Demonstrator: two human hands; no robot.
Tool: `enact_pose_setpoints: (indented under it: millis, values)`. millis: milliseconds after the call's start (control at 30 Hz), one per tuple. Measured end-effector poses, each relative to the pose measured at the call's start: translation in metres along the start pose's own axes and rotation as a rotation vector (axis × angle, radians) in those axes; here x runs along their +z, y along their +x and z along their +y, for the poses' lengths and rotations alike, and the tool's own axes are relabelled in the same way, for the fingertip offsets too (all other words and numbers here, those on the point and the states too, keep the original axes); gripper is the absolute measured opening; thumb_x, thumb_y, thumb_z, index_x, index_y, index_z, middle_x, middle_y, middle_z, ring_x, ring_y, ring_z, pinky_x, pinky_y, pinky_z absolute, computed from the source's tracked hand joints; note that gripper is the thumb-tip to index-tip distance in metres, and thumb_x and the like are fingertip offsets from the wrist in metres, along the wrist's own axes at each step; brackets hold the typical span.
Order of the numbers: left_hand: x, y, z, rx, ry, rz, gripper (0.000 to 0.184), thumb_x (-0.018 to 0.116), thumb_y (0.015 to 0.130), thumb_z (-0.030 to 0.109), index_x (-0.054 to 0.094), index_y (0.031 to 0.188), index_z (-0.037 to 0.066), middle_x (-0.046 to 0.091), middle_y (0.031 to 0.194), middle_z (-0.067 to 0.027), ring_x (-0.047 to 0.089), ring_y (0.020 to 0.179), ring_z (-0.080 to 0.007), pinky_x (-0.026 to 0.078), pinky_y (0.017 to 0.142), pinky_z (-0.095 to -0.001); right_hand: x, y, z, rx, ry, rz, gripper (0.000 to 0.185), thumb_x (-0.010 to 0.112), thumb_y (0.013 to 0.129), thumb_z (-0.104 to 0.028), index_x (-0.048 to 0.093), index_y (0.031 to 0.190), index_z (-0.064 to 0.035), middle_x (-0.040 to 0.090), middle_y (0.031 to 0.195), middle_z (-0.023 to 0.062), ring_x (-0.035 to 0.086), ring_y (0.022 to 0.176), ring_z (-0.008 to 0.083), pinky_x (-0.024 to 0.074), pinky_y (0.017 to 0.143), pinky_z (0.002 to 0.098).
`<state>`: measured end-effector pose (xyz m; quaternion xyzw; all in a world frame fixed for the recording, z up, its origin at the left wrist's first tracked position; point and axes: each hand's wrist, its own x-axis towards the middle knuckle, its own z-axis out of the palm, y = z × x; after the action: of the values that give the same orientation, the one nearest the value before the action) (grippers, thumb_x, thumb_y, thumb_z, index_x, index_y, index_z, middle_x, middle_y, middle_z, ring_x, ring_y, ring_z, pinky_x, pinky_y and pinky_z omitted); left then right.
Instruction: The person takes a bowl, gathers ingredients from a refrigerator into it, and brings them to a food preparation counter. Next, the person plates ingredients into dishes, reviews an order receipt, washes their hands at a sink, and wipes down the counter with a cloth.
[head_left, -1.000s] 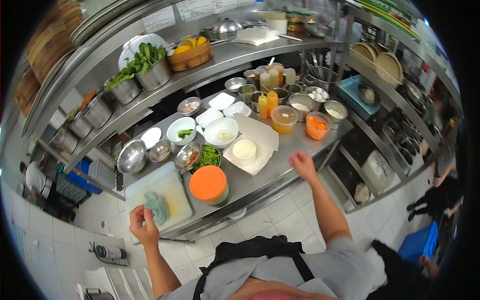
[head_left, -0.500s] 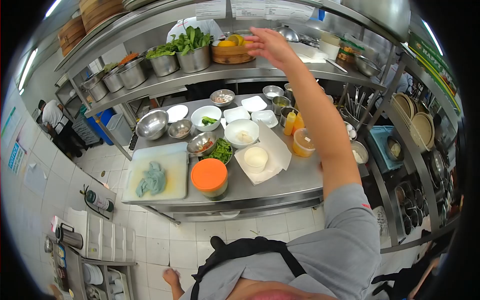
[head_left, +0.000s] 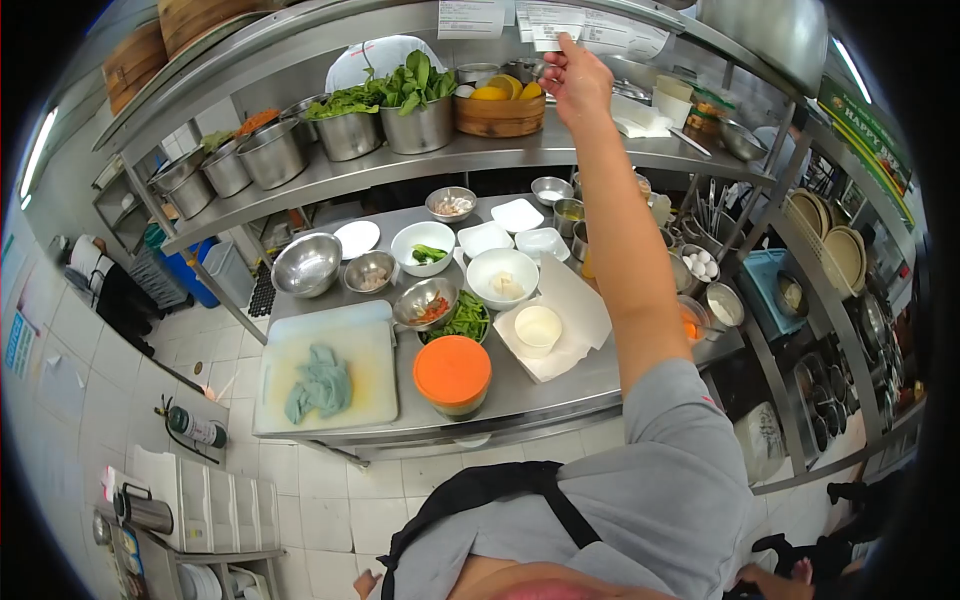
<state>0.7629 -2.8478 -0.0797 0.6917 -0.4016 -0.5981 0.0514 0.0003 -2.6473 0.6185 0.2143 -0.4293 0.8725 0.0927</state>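
My right hand is raised to the upper rail, its fingers pinching the lower edge of a paper slip that hangs among other slips. Low in the picture, my left hand shows only in part beside the black apron, and its fingers are hard to make out. Just left of my right hand is a round wooden box with yellow fruit. Below my right arm, an open cardboard box holds a white cup. A tub with an orange lid stands near the table's front edge.
A green cloth lies on the cutting board. Bowls, white dishes and a steel bowl cover the table's middle. Metal pots with leafy greens line the upper shelf. People stand at the far left, behind the shelf and at lower right.
My right hand has risen from beside the table, past the fruit box, to the hanging slips. My left hand has dropped from above the cloth to my side. The view has shifted.
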Motion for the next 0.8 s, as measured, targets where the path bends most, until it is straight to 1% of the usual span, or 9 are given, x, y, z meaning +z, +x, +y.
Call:
enact_pose_setpoints:
  millis: [133, 167, 300, 400, 533, 600, 667, 700, 800]
  values:
    - [0.004, 0.038, 0.091, 0.027, -0.144, -0.003, 0.030, 0.055, 0.087, 0.025, 0.051, 0.109, 0.004, 0.063, 0.079, -0.0139, 0.061, 0.060, -0.0265, 0.051, 0.052, -0.0415, -0.001, -0.006, -0.012, -0.070, -0.075, 0.023, 0.024, 0.064, 0.089, -0.025, 0.057, 0.085, -0.0022, 0.057, 0.065, 0.0038, 0.048, 0.048, 0.0119, 0.0452, 0.047, 0.0291]
    - [0.002, 0.051, 0.111, 0.073, -0.093, -0.085, 0.037, 0.055, 0.089, 0.025, 0.046, 0.118, 0.005, 0.063, 0.088, -0.0162, 0.063, 0.063, -0.0288, 0.051, 0.052, -0.0411, -0.001, -0.010, -0.019, -0.092, -0.089, 0.017, 0.025, 0.064, 0.089, -0.024, 0.057, 0.084, -0.0013, 0.055, 0.061, 0.0034, 0.047, 0.046, 0.0116, 0.0436, 0.045, 0.0285]
    - [-0.001, 0.081, 0.165, 0.125, 0.017, -0.063, 0.036, 0.054, 0.089, 0.024, 0.046, 0.118, 0.004, 0.062, 0.089, -0.0167, 0.064, 0.066, -0.0310, 0.051, 0.053, -0.0426, 0.003, -0.014, -0.039, -0.171, -0.241, 0.017, 0.026, 0.064, 0.089, -0.024, 0.058, 0.081, 0.0004, 0.051, 0.056, 0.0034, 0.043, 0.044, 0.0115, 0.0398, 0.044, 0.0281]
    - [0.009, 0.036, 0.202, 0.153, 0.020, 0.044, 0.036, 0.053, 0.090, 0.024, 0.045, 0.118, 0.004, 0.062, 0.090, -0.0170, 0.064, 0.067, -0.0325, 0.050, 0.053, -0.0434, -0.012, 0.013, -0.035, -0.186, -0.268, -0.042, 0.025, 0.060, 0.090, -0.025, 0.056, 0.081, -0.0026, 0.051, 0.056, 0.0038, 0.045, 0.043, 0.0132, 0.0402, 0.043, 0.0288]
    - [0.019, 0.084, 0.154, 0.013, -0.102, -0.049, 0.036, 0.050, 0.091, 0.030, 0.045, 0.116, 0.005, 0.061, 0.091, -0.0159, 0.061, 0.067, -0.0335, 0.049, 0.057, -0.0447, -0.009, 0.016, -0.030, -0.216, -0.129, -0.064, 0.025, 0.058, 0.091, -0.027, 0.052, 0.079, -0.0057, 0.047, 0.052, 0.0025, 0.043, 0.040, 0.0138, 0.0375, 0.039, 0.0288]
    - [0.031, 0.090, 0.124, -0.060, -0.129, -0.083, 0.036, 0.050, 0.091, 0.031, 0.045, 0.116, 0.005, 0.061, 0.091, -0.0154, 0.061, 0.067, -0.0334, 0.049, 0.058, -0.0449, 0.000, 0.006, -0.034, -0.168, -0.110, -0.082, 0.025, 0.063, 0.090, -0.023, 0.056, 0.081, -0.0006, 0.049, 0.056, 0.0032, 0.042, 0.044, 0.0126, 0.0386, 0.045, 0.0297]
    - [0.040, 0.091, 0.105, 0.855, 1.544, -0.295, 0.038, 0.053, 0.090, 0.027, 0.046, 0.121, 0.005, 0.061, 0.097, -0.0159, 0.064, 0.089, -0.0324, 0.051, 0.063, -0.0500, -0.001, 0.005, -0.024, -0.119, -0.108, -0.077, 0.024, 0.062, 0.090, -0.022, 0.055, 0.080, -0.0014, 0.048, 0.056, 0.0029, 0.042, 0.045, 0.0128, 0.0375, 0.046, 0.0302]
    - [0.045, 0.087, 0.093, 0.910, 1.518, -0.246, 0.038, 0.053, 0.090, 0.026, 0.046, 0.121, 0.005, 0.061, 0.097, -0.0162, 0.064, 0.088, -0.0325, 0.051, 0.062, -0.0503, -0.003, 0.004, -0.020, -0.102, -0.104, -0.074, 0.024, 0.062, 0.090, -0.022, 0.054, 0.081, -0.0016, 0.048, 0.056, 0.0029, 0.041, 0.045, 0.0130, 0.0371, 0.046, 0.0302]
    - [0.053, 0.077, 0.075, 0.718, 1.272, -0.223, 0.037, 0.053, 0.090, 0.026, 0.047, 0.120, 0.005, 0.061, 0.096, -0.0174, 0.064, 0.085, -0.0328, 0.050, 0.062, -0.0510, -0.004, 0.006, -0.008, -0.050, -0.084, -0.067, 0.025, 0.062, 0.090, -0.024, 0.054, 0.081, -0.0017, 0.048, 0.056, 0.0029, 0.041, 0.045, 0.0130, 0.0369, 0.047, 0.0301]
